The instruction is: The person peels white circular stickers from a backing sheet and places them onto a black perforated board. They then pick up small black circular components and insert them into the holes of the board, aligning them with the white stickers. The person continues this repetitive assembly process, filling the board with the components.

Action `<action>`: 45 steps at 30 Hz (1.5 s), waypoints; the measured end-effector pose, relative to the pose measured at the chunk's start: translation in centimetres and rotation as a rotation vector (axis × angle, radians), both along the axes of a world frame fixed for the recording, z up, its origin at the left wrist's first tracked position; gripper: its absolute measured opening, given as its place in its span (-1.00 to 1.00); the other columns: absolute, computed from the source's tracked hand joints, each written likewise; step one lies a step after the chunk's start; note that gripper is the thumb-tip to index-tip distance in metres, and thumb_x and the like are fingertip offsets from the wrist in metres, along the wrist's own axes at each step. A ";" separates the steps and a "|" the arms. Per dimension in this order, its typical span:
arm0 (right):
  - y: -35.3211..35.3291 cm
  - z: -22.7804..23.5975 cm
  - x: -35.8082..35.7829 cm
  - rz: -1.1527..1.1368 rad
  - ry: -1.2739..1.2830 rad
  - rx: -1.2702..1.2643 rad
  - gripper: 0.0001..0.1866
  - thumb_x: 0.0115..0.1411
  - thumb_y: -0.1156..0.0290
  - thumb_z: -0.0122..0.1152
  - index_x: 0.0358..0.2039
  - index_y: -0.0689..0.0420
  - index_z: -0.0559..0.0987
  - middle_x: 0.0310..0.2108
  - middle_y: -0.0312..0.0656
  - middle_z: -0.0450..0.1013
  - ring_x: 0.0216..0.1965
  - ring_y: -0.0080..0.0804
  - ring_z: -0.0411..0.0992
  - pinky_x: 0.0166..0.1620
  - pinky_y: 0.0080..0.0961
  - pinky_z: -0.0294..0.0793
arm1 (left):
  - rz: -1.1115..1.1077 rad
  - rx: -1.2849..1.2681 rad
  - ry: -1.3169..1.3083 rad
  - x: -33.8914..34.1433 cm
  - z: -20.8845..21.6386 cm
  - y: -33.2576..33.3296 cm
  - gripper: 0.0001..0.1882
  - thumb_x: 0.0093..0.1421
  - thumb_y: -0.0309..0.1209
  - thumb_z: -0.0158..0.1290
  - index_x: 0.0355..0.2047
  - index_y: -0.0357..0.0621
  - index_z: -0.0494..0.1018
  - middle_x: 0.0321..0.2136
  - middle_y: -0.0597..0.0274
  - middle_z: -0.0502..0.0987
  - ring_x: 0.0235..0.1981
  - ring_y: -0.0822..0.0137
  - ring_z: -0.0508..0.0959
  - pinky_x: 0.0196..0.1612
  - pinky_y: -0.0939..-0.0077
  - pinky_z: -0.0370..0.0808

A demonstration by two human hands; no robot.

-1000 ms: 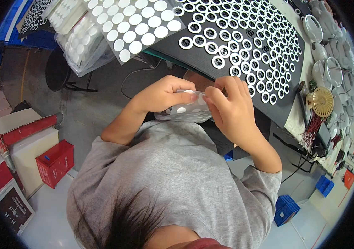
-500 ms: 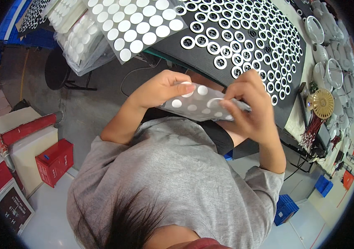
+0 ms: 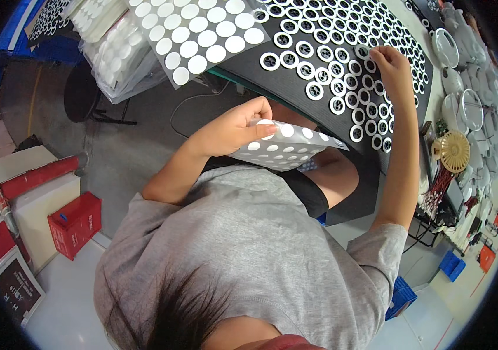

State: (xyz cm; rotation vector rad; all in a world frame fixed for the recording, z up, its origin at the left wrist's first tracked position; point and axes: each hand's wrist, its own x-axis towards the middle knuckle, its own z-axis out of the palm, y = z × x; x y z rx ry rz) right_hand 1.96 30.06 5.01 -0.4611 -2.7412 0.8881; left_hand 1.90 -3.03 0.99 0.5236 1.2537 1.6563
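Observation:
My left hand (image 3: 248,127) pinches the upper edge of a clear sheet of round white stickers (image 3: 290,146), held tilted over my lap. My right arm is stretched out to the table, and its hand (image 3: 390,58) is closed, with thumb and fingertips on a pale round piece (image 3: 363,52) among the parts there. Whether that piece is a sticker or one of the rings is hard to make out. Around it lie many white rings with black centres (image 3: 305,70), spread in rows on a dark mat (image 3: 249,64).
Another sheet of white round stickers (image 3: 207,38) overhangs the table's near left edge, beside bagged stacks of sheets (image 3: 122,55). At right stand a yellow fan (image 3: 453,150) and several white lamp-like housings (image 3: 472,111). A dark stool (image 3: 82,96) and red box (image 3: 75,224) are at left.
My right hand has moved from the sticker sheet up and away onto the rings on the table. My left hand still holds the sheet, which now hangs from that hand alone.

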 end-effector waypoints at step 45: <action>-5.4 1.4 1.8 0.082 0.216 0.081 -0.82 -0.04 0.43 0.22 -0.43 0.23 0.48 -0.47 -0.07 0.40 -0.38 -0.15 0.36 -0.25 -0.34 0.34 | -0.049 -0.104 0.263 -0.1 0.8 0.0 -0.79 0.16 -0.35 0.06 -0.51 -0.19 0.35 -0.66 0.48 0.33 -0.63 0.69 0.23 -0.62 0.75 0.15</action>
